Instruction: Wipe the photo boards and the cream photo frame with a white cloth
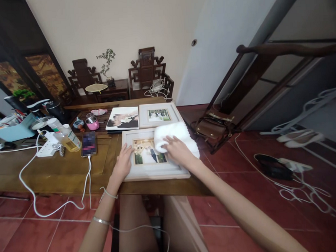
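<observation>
A picture frame point(156, 177) with a pale wide border and a couple's photo lies flat near the table's front edge. My left hand point(124, 160) rests on its left border, fingers laid out over the edge and nothing grasped. On the frame's right half is a bunched white towel point(179, 134), which also hangs past the right side. My right hand point(175, 151) presses on this towel with its fingers bent into it, covering part of the photo. Behind lie a second picture frame point(142, 116) and a photo album point(122, 118) with a white and black cover.
Left on the wooden table point(109, 173) are a phone point(89, 144) with a cable, a bottle of yellowish liquid point(68, 139), a power strip point(48, 146), a pink cup point(92, 123) and a blue organizer point(14, 127). A wooden chair point(235, 86) with a brown bag point(212, 127) stands right.
</observation>
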The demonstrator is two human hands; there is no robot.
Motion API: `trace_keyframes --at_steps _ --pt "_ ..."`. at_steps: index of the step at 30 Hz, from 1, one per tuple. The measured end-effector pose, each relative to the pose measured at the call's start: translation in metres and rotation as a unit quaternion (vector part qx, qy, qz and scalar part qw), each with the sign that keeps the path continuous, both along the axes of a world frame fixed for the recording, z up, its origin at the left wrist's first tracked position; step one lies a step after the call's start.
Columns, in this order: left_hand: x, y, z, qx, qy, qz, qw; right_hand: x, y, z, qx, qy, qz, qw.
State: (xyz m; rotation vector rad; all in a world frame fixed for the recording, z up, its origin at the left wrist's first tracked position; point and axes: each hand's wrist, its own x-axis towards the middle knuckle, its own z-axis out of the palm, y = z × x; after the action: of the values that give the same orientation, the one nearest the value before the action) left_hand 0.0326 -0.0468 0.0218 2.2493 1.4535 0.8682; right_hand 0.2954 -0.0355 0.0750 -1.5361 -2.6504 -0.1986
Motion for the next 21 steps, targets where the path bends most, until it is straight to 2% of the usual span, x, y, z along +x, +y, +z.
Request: trace_keyframes --at_steps 6,8,10,12,14,17,21 --pt "0.0 0.002 0.001 -0.004 0.004 -0.002 1.0 0.012 -0.09 0.021 -0.081 0.024 0.055 0.995" --pt "0.0 0.002 0.003 -0.005 0.001 -0.005 1.0 0.012 -0.108 0.027 -0.107 0.043 0.056 0.992" --pt "0.0 0.002 0.004 -0.005 0.002 -0.011 1.0 0.008 -0.112 0.027 -0.114 0.051 0.044 0.991" --pt "-0.002 0.002 0.004 -0.004 0.005 -0.02 1.0 0.005 -0.101 0.019 -0.096 0.049 0.019 0.994" --pt "-0.004 0.002 0.004 -0.004 0.006 -0.032 0.999 0.002 -0.077 0.008 -0.058 0.046 -0.005 0.997" --pt "-0.007 0.002 0.002 -0.002 0.006 -0.047 0.999 0.0 -0.026 -0.005 0.007 0.042 -0.03 0.999" --pt "-0.009 0.002 0.001 0.002 0.013 -0.054 0.998 -0.004 0.039 -0.003 0.039 0.02 -0.058 0.997"
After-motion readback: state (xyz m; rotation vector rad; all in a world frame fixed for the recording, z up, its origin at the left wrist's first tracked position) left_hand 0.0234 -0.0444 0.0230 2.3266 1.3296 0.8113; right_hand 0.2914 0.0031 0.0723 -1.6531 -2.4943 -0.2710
